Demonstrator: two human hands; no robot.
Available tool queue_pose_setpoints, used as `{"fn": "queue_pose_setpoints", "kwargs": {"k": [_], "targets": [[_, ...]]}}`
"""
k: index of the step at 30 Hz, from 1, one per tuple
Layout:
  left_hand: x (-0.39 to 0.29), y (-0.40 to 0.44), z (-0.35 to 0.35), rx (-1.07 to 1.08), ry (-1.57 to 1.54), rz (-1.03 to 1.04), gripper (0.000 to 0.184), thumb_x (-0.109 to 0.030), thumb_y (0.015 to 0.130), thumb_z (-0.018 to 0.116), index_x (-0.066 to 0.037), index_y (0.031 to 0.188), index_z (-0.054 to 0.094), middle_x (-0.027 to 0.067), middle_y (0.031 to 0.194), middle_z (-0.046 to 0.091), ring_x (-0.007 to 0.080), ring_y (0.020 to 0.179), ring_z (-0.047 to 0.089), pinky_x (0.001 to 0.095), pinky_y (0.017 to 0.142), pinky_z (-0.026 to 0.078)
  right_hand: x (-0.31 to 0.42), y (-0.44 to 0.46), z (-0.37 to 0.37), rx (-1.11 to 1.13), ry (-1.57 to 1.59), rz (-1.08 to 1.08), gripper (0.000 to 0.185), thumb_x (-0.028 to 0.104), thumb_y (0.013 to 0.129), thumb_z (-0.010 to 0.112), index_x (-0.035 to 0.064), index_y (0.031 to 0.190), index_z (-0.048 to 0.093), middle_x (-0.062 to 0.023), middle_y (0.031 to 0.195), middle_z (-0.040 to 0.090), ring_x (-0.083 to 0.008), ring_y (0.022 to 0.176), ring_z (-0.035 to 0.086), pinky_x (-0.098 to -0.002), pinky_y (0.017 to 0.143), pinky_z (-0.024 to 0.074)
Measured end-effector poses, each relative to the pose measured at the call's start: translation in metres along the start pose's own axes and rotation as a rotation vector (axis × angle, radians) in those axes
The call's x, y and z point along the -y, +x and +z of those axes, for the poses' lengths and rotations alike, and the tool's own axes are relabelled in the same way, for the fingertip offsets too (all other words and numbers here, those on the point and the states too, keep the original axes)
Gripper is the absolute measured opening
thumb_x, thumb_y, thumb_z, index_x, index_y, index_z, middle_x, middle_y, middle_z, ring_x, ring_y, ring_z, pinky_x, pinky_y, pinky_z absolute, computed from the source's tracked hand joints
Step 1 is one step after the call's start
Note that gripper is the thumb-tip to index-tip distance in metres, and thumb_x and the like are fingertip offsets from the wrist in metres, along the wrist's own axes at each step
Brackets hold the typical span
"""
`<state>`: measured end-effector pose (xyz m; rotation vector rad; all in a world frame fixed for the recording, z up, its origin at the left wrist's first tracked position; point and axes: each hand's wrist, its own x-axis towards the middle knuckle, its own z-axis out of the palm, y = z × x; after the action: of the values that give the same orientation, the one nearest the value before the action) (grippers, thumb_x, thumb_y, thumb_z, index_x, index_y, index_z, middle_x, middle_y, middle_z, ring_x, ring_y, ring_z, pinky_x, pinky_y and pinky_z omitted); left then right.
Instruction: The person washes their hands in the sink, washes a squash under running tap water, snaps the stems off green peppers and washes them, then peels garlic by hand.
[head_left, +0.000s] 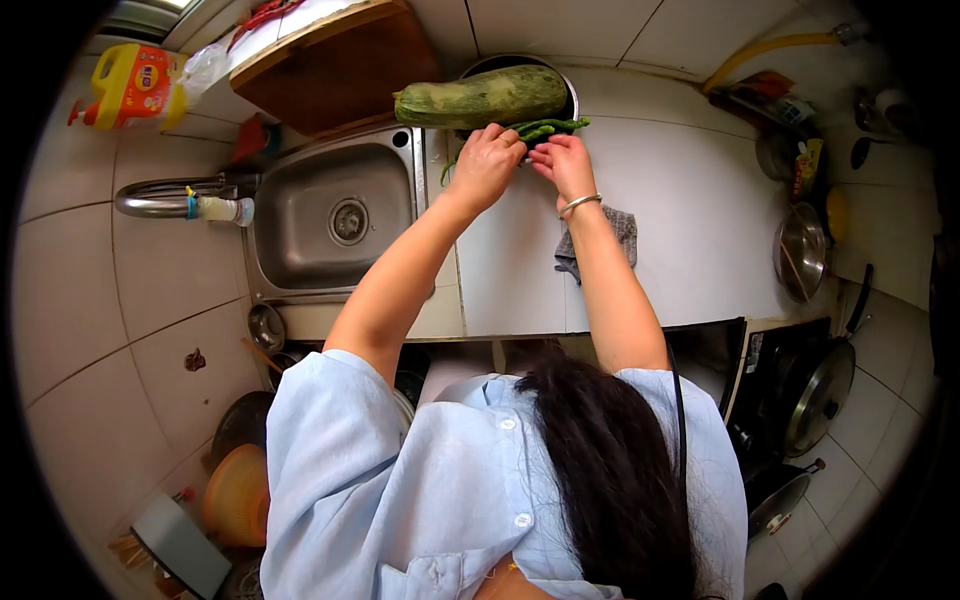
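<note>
A large green squash (485,97) lies across a round bowl (573,92) at the back of the counter. Long green chili peppers (550,128) are at the near side of the squash. My left hand (487,168) is closed over the peppers' left part, its fingertips partly hidden. Just right of it, my right hand (566,166) has its fingers loosely bent and a little apart, close below the peppers; I see nothing held in it. A thin green stem or pepper (447,172) sticks out left of my left hand.
A steel sink (335,270) with a faucet (165,197) is to the left. A grey cloth (620,235) lies under my right forearm on the white counter (690,240). A metal bowl (800,250) and a lidded pan (822,400) stand at the right. A wooden board (335,75) leans behind the sink.
</note>
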<state>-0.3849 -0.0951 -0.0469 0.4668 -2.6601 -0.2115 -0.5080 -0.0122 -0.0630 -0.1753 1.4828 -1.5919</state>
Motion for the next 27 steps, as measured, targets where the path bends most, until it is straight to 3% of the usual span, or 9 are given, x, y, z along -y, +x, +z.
{"fn": "queue_pose_setpoints", "kwargs": {"k": [2, 5, 9, 10, 13, 16, 20, 23, 27], "targets": [[0.003, 0.006, -0.006, 0.017, 0.028, 0.031, 0.006, -0.006, 0.070, 0.054, -0.008, 0.074, 0.058, 0.0040, 0.083, 0.056, 0.0230, 0.089, 0.052, 0.0339, 0.077, 0.042, -0.016, 0.011, -0.006, -0.104, 0.002, -0.182, 0.029, 0.001, 0.085, 0.043, -0.0014, 0.114, 0.042, -0.0120, 0.092, 0.056, -0.0187, 0.076, 0.062, -0.0294, 0.067, 0.0519], [0.008, 0.009, -0.016, 0.048, 0.014, -0.023, 0.007, -0.006, 0.071, 0.053, -0.007, 0.074, 0.059, 0.0040, 0.082, 0.056, 0.0232, 0.088, 0.052, 0.0342, 0.078, 0.041, -0.022, 0.025, -0.019, -0.231, -0.103, -0.441, 0.035, -0.002, 0.081, 0.047, -0.0006, 0.116, 0.041, -0.0122, 0.093, 0.053, -0.0182, 0.073, 0.061, -0.0284, 0.066, 0.0518], [0.011, 0.000, -0.015, 0.028, 0.025, -0.063, 0.007, -0.006, 0.070, 0.054, -0.007, 0.074, 0.060, 0.0029, 0.083, 0.057, 0.0225, 0.089, 0.053, 0.0346, 0.078, 0.041, -0.040, 0.053, -0.036, -0.273, -0.381, -0.444, 0.032, 0.000, 0.079, 0.050, -0.0013, 0.111, 0.053, -0.0137, 0.098, 0.054, -0.0206, 0.081, 0.060, -0.0308, 0.072, 0.0512], [0.011, -0.003, -0.016, -0.011, 0.026, -0.063, 0.008, -0.005, 0.070, 0.055, -0.008, 0.074, 0.061, 0.0025, 0.083, 0.057, 0.0222, 0.089, 0.053, 0.0344, 0.078, 0.041, -0.038, 0.049, -0.032, -0.241, -0.271, -0.398, 0.029, 0.003, 0.078, 0.052, -0.0004, 0.107, 0.058, -0.0147, 0.101, 0.055, -0.0241, 0.087, 0.058, -0.0331, 0.078, 0.0491], [0.007, -0.011, -0.018, -0.064, -0.006, -0.068, 0.013, -0.003, 0.068, 0.056, -0.008, 0.078, 0.063, 0.0016, 0.086, 0.058, 0.0221, 0.090, 0.053, 0.0343, 0.078, 0.041, -0.030, 0.034, -0.022, -0.272, -0.753, -0.576, 0.032, 0.004, 0.082, 0.050, 0.0017, 0.113, 0.056, -0.0131, 0.103, 0.056, -0.0205, 0.085, 0.059, -0.0304, 0.077, 0.0482], [-0.010, -0.020, -0.019, 0.014, -0.094, -0.064, 0.022, -0.001, 0.066, 0.058, -0.008, 0.086, 0.065, 0.0018, 0.092, 0.059, 0.0227, 0.092, 0.053, 0.0356, 0.079, 0.042, -0.029, 0.027, -0.016, -0.296, -0.841, -0.672, 0.031, 0.004, 0.079, 0.053, 0.0030, 0.109, 0.059, -0.0142, 0.099, 0.056, -0.0251, 0.084, 0.058, -0.0331, 0.078, 0.0476], [-0.021, -0.024, -0.008, -0.027, -0.102, -0.104, 0.020, 0.000, 0.067, 0.059, -0.006, 0.085, 0.063, 0.0050, 0.094, 0.058, 0.0235, 0.089, 0.054, 0.0369, 0.078, 0.043, -0.026, 0.022, -0.012, -0.382, -0.829, -0.794, 0.029, 0.004, 0.077, 0.051, 0.0030, 0.105, 0.059, -0.0161, 0.102, 0.055, -0.0287, 0.090, 0.056, -0.0350, 0.081, 0.0465], [-0.023, -0.020, -0.006, 0.076, -0.143, -0.185, 0.016, 0.000, 0.067, 0.059, -0.005, 0.082, 0.062, 0.0069, 0.091, 0.057, 0.0256, 0.088, 0.054, 0.0374, 0.076, 0.045, -0.015, 0.015, -0.013, -0.190, -0.762, -0.704, 0.028, 0.003, 0.075, 0.051, 0.0047, 0.102, 0.059, -0.0149, 0.099, 0.055, -0.0295, 0.089, 0.056, -0.0368, 0.080, 0.0468], [-0.015, -0.020, 0.004, -0.063, -0.159, -0.248, 0.013, -0.001, 0.067, 0.059, -0.005, 0.079, 0.060, 0.0081, 0.088, 0.057, 0.0269, 0.085, 0.055, 0.0389, 0.073, 0.046, -0.016, 0.018, -0.009, -0.151, -0.919, -0.724, 0.026, 0.000, 0.075, 0.049, 0.0052, 0.098, 0.060, -0.0138, 0.097, 0.056, -0.0300, 0.089, 0.056, -0.0382, 0.078, 0.0473]]}}
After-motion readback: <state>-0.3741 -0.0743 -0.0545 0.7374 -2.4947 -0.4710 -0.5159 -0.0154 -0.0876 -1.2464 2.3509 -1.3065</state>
